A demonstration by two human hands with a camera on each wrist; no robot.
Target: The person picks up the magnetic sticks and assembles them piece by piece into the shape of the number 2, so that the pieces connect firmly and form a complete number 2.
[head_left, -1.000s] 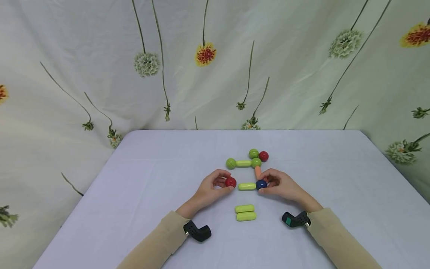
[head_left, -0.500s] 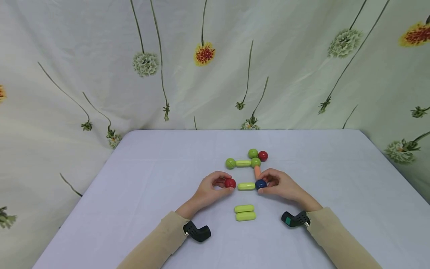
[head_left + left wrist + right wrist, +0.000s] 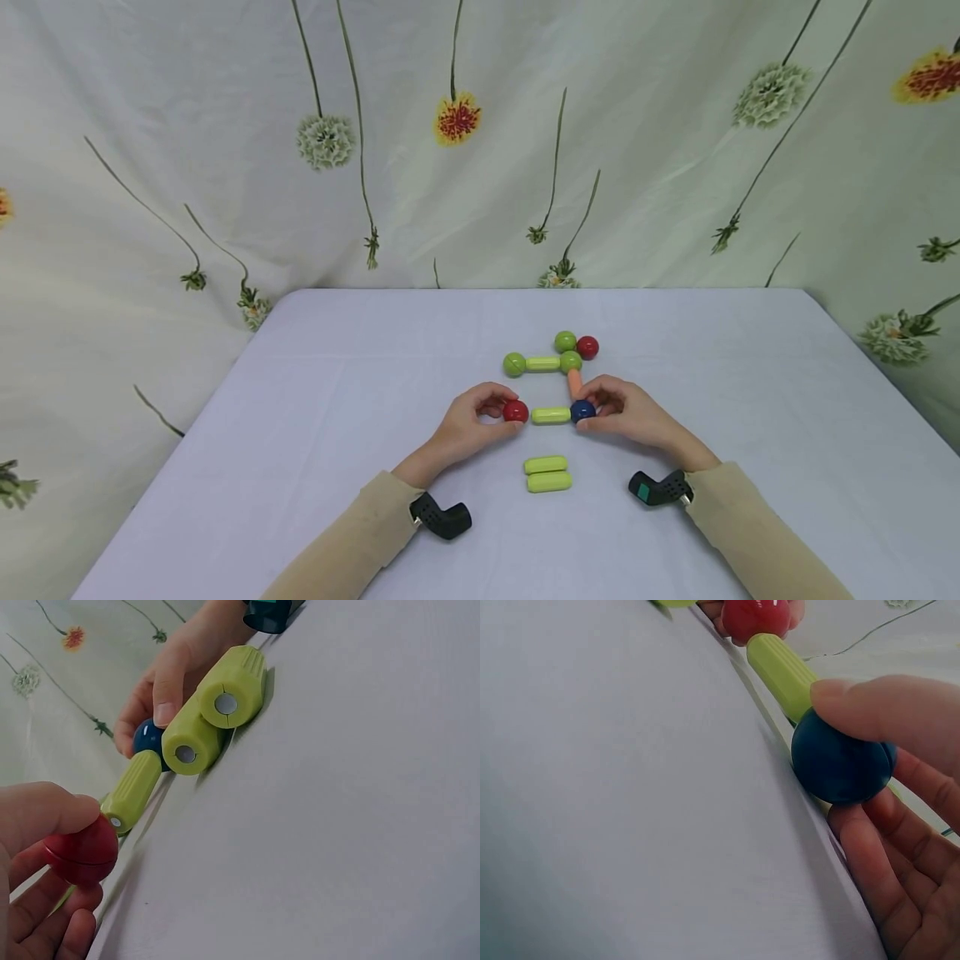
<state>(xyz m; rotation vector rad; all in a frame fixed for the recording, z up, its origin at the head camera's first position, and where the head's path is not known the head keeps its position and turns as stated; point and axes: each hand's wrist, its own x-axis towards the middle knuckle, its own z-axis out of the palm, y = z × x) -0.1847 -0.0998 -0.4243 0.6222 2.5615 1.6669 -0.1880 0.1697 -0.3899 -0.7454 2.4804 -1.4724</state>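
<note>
My left hand pinches a red ball between thumb and fingers, just left of a yellow-green rod. A slight gap parts ball and rod in the head view. The rod's other end meets a blue ball, which my right hand holds between thumb and fingertips. From the blue ball an orange rod runs back to a green ball. Another yellow-green rod joins that ball to a second green ball. A metal disc shows on the near rod's end in the left wrist view.
Two loose yellow-green rods lie side by side nearer the body. Behind the joined pieces sit a green ball and a red ball, close together. All rest on a white-covered table before a flowered cloth.
The red ball in my left hand has shifted very slightly toward the rod and nearer the body. My right hand stays in place on the blue ball.
</note>
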